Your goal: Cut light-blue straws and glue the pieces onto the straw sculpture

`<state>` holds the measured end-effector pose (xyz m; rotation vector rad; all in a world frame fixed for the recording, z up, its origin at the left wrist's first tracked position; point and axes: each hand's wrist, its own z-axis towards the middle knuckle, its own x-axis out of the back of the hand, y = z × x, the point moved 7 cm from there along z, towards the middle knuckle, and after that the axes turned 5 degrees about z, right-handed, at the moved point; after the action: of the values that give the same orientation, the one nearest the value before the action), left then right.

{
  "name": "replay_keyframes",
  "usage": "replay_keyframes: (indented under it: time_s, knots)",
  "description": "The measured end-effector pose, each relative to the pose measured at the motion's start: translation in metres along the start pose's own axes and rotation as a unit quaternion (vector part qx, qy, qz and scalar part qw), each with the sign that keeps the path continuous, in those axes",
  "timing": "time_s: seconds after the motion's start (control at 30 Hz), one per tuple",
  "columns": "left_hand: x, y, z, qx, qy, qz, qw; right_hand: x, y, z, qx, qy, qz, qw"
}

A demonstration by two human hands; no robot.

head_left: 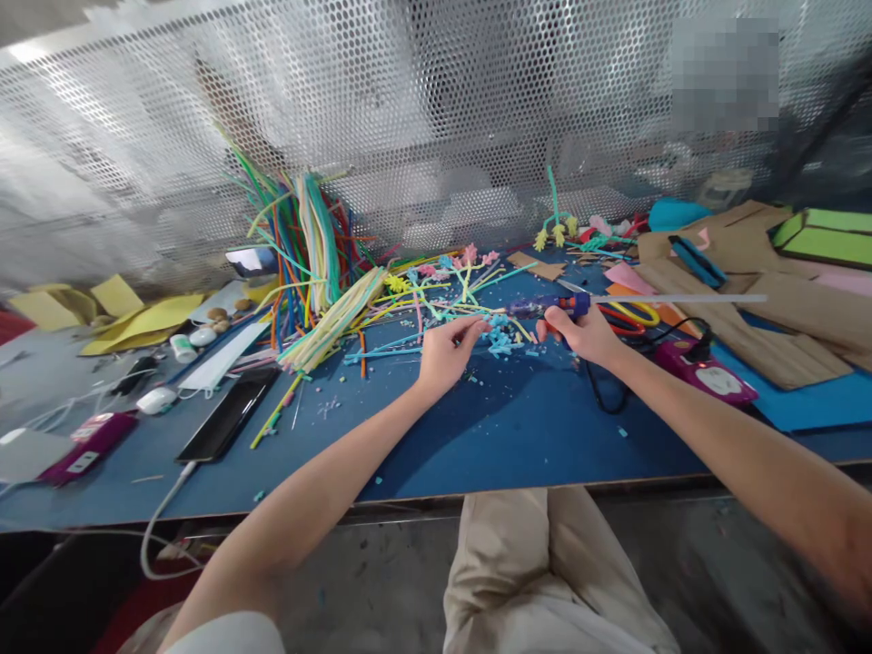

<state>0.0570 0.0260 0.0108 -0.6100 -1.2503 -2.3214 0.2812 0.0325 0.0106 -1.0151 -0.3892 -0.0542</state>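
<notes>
A: Where does the view sit?
B: On the person's head, just over the lap at the near edge of the blue table, looking forward and down.
A: Facing what?
B: The far side, where a perforated metal screen closes the scene.
A: How near?
B: Close. Both forearms run in from the near corners; the left hand and the right hand, gripping a glue gun, land mid-frame.
A: How wide?
B: Very: from a phone at the left to cardboard sheets at the right, with the table's near edge bowed by the lens.
</notes>
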Motion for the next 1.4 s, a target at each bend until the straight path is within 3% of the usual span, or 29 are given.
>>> replay_keyframes:
  time_s: [0.4,1.03,1.4]
  knots:
    - [0.003,0.005,-0.001,-0.011,0.001,0.007,1.0,-0.002,-0.01,0.002,-0.004,0.002,0.052,0.999]
    - [0.002,0.006,0.0,-0.033,0.006,0.004,0.999,0.0,0.004,0.001,-0.03,0.011,0.057,0.998]
    - [0.001,0.005,-0.002,-0.03,0.011,-0.005,0.999,0.001,-0.001,0.0,-0.02,0.021,0.056,0.998]
